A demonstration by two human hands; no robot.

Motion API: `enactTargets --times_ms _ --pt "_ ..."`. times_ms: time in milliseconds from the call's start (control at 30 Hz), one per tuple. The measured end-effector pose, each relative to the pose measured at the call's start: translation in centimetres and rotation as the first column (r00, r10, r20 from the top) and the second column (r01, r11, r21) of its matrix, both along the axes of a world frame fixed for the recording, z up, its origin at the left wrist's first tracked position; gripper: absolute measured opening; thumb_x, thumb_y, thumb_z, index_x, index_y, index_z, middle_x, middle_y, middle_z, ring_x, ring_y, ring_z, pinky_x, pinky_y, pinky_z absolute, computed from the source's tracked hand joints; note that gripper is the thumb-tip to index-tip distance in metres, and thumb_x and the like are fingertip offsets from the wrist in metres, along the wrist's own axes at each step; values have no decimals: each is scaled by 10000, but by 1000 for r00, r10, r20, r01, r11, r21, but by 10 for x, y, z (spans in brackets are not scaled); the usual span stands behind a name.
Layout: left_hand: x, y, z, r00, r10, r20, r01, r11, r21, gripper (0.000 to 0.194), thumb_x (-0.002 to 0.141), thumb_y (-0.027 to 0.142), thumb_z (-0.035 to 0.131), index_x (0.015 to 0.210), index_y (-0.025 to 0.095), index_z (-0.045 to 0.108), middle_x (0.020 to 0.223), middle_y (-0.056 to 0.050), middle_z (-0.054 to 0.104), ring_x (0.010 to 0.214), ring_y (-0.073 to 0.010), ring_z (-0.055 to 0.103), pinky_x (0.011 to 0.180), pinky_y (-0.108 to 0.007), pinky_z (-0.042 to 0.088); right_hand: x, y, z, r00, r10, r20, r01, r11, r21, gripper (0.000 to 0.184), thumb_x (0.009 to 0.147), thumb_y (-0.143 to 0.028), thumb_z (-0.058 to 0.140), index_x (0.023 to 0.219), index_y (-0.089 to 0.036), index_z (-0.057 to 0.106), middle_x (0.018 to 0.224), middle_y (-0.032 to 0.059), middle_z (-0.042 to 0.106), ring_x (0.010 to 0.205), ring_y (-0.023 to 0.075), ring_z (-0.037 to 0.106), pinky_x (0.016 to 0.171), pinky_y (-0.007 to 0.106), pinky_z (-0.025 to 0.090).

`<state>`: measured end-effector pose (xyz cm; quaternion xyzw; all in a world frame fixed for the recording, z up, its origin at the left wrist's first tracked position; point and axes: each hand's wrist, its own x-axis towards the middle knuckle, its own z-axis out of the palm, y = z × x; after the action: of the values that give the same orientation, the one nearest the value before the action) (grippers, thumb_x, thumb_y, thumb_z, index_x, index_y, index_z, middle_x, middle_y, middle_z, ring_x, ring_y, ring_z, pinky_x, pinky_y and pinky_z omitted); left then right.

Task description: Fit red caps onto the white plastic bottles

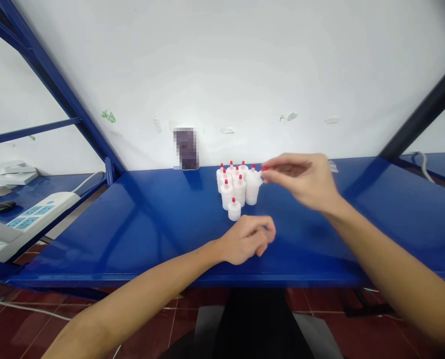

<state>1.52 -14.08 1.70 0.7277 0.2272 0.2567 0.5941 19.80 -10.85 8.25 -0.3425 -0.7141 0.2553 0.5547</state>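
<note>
White plastic nozzle caps with red tips [239, 192] stand upright in a tight cluster on the blue table, several of them stacked into columns. A single low nozzle cap [234, 211] stands at the front of the group. Beside the right-hand column, my right hand [305, 177] pinches the red tip of a tilted white nozzle cap [261, 174] between thumb and fingers; whether it touches the column is hard to see. Just in front of the cluster, my left hand [249, 239] hovers over the table with its fingers loosely curled, and nothing shows in them.
A phone-like dark rectangle [187, 149], pixelated, leans against the white wall behind the blue table [162, 224]. To the left are a white power strip [31, 219] and a black mouse-like object [3, 207]. Blue metal posts [65, 80] frame the left side.
</note>
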Motion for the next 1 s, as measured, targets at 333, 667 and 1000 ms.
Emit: enactTargets --times_ms 333,667,1000 --pt "0 -1 1 991 -72 -110 89 985 151 209 945 326 485 807 170 495 560 37 516 519 -88 475 574 -220 397 -40 6 -21 884 38 465 -110 986 128 157 893 -208 614 934 -207 765 852 34 746 743 161 660 689 314 524" --pt "-4 6 2 997 -54 59 63 987 -151 222 944 441 365 946 230 298 594 89 477 394 -75 390 434 -205 326 1 -2 2 918 347 194 -299 924 -239 211 804 -326 752 960 -185 735 868 47 740 798 187 702 785 347 587" --pt "-2 14 -19 941 113 320 -82 991 -110 330 791 286 456 1094 223 342 684 59 574 348 -85 466 323 -168 329 -9 -22 4 723 589 362 -442 796 -413 94 830 -159 636 906 -194 591 822 -2 718 711 144 698 715 299 576"
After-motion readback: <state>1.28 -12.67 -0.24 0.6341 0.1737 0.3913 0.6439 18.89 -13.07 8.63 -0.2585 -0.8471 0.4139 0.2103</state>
